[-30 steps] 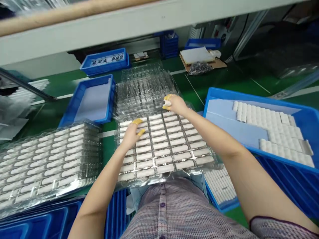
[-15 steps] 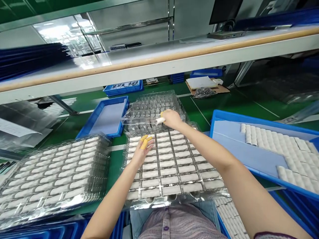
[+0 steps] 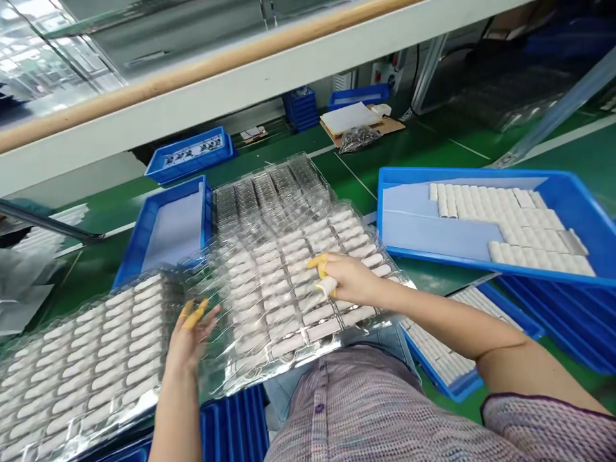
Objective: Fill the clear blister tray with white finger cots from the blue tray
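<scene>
White roll (image 3: 327, 286) in right hand (image 3: 350, 278), left hand (image 3: 190, 333) near clear tray's edge (image 3: 235, 377)

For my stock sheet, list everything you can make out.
Bench: one, green, centre.
Filled tray: at least one, clear, centre.
White rolls: too many to count, white, in trays and bins.
Loose tray: one, clear, overlapping the filled tray's left.
Tray stack: one, clear, left, rolls on top.
Tray pile: one, clear, behind the filled tray.
Blue bins: many, blue, both sides, back and below.
Paper sheet: one, white, back.
Bag: one, dark contents, before the sheet.
Shelf: one, white, across the top.
Posts: several, grey, beneath the shelf.
Shirt: one, purplish, bottom centre.
Right hand: one, yellow finger covers, over the filled tray, holding a roll.
Left hand: one, yellow finger covers, beside the loose tray, grip unclear.
</scene>
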A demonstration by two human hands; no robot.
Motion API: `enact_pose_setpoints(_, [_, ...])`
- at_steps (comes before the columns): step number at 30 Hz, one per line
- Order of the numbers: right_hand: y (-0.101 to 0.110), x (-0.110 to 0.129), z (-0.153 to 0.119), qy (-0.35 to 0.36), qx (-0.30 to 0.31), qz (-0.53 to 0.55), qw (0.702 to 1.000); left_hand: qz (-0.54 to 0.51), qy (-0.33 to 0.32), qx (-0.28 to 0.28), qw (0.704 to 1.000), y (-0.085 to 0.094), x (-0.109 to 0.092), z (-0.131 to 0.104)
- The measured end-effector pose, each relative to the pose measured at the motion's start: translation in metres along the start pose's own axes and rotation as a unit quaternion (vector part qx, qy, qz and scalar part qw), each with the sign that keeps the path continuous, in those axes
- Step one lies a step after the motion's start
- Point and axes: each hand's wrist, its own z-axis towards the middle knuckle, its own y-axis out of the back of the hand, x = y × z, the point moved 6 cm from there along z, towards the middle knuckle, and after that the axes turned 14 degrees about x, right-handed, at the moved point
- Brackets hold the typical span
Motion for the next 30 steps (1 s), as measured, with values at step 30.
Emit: enact_pose_setpoints(30, [-0.028,0.011,-0.090,0.002,-0.269,0.072,0.960,0.006,-0.153,-0.064,0.986,-0.021,0.030,-0.027])
